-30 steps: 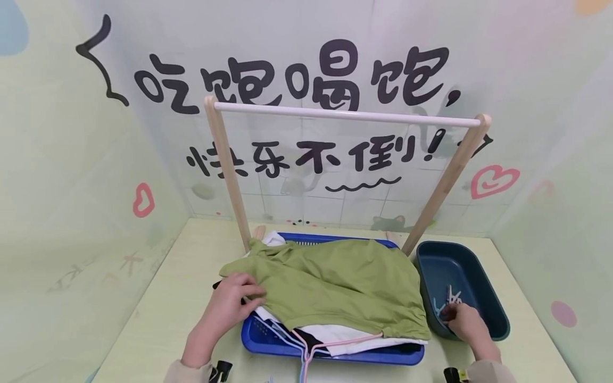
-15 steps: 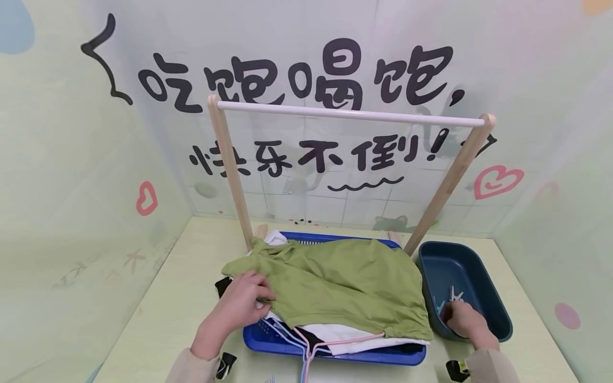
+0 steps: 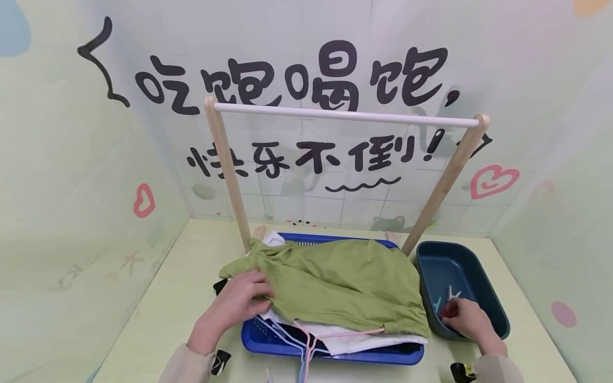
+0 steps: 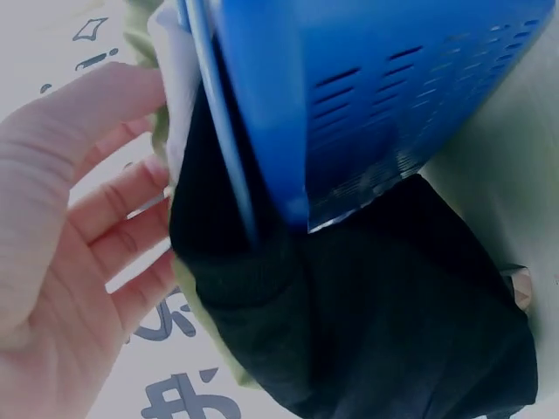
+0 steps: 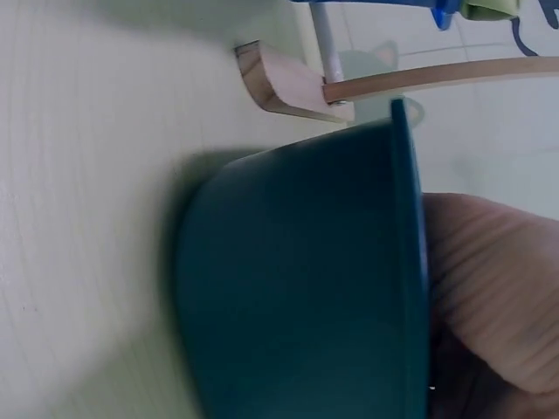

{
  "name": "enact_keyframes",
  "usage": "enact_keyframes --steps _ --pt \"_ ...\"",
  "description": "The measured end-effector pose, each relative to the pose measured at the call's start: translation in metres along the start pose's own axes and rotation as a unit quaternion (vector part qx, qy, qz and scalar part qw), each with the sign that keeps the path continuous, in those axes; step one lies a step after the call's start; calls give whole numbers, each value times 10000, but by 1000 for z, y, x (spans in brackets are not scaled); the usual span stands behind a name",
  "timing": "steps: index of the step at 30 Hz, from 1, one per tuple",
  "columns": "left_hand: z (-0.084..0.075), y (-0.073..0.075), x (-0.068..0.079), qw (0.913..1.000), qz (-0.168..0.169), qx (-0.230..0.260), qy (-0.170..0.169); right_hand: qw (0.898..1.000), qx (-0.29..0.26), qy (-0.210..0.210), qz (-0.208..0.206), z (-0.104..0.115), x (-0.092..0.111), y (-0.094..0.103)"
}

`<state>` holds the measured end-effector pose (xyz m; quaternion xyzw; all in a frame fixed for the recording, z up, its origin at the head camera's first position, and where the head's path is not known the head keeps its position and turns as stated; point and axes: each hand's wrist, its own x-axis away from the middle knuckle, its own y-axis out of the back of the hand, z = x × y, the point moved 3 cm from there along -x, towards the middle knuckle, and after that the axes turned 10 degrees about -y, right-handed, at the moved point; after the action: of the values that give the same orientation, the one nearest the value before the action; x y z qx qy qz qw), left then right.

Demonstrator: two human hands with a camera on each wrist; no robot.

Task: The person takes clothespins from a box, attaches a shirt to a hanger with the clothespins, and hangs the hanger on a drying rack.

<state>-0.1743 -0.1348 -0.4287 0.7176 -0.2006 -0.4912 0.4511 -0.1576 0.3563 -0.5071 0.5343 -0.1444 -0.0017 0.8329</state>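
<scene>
A green garment (image 3: 335, 287) lies on a pink hanger (image 3: 349, 334), over white and black clothes in a blue basket (image 3: 335, 360). My left hand (image 3: 239, 298) rests at the garment's left edge, fingers loosely bent over the cloth. In the left wrist view, the thumb and fingertips of that hand (image 4: 70, 218) meet the cloth edge beside black fabric (image 4: 349, 305). My right hand (image 3: 471, 322) reaches into a dark teal bin (image 3: 495, 314) and pinches a red clothespin (image 3: 449, 308). The bin wall (image 5: 297, 279) hides those fingertips in the right wrist view.
A wooden rack with a white bar (image 3: 345, 114) stands behind the basket. Light blue hangers (image 3: 282, 335) stick out at the basket's front. White clothespins (image 3: 452, 292) and a teal one (image 3: 437, 304) lie in the bin. Printed curtains surround the table (image 3: 158, 308).
The left hand has shifted slightly right over the garment's edge, and the pink hanger sits a little higher. The right hand has stayed in the bin; a red clothespin now shows at its fingertips.
</scene>
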Motion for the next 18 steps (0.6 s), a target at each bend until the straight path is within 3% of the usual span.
enact_keyframes --steps 10,15,18 --pt "0 7 -8 9952 -950 -159 -194 9972 -421 -90 -618 9 18 22" --pt "0 9 -14 9926 -1197 -121 -135 9904 -592 166 -1235 21 31 36" --pt "1 9 -16 9911 -1322 -91 -96 9807 -806 335 -1748 32 40 46"
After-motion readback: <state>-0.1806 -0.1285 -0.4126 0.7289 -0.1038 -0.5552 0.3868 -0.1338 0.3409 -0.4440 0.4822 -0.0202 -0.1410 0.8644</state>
